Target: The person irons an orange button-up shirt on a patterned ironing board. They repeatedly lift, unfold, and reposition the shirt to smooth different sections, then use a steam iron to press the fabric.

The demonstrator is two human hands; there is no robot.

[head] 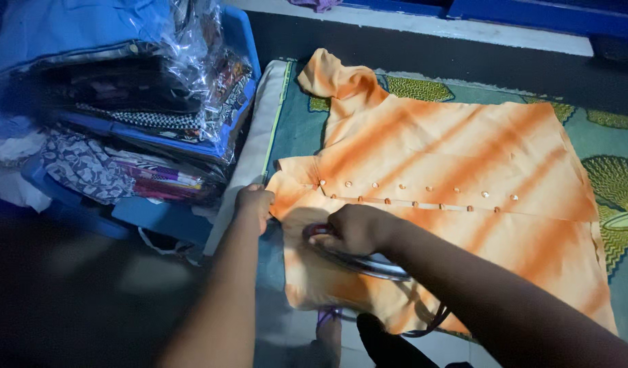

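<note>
View from above, looking down at a person's two bare arms at work on an orange shirt [457,170] w/ pale streaks. The shirt lies flat and buttoned on a padded surface covered w/ a green-and-yellow patterned cloth [614,184], apparently on the floor. The collar is at the left and the hem runs to the right, so the button row crosses the middle of the picture — spread out like this, the fabric stays smooth and reachable.

The right hand [358,228] is closed in a firm grip around the handle of a clothes iron [358,259], which rests sole-down on the shirt's lower front panel, just below the button row near the collar. The iron is dim and partly hidden by the hand; a dark cord [430,324] trails off toward the bottom edge.

The left hand [254,204] sits at the shirt's collar end, fingers curled shut on the fabric edge. It seems to be pinning or pulling the cloth taut so it doesn't bunch under the iron.

To the left, well apart from the shirt, blue plastic crates [157,215] hold stacked folded clothes [102,170], some in clear plastic wrap [191,48] — kept off the ironing area, close by. Dark floor [68,300] fills the lower left. Lighting is low, so fine detail is hard to tell.
</note>
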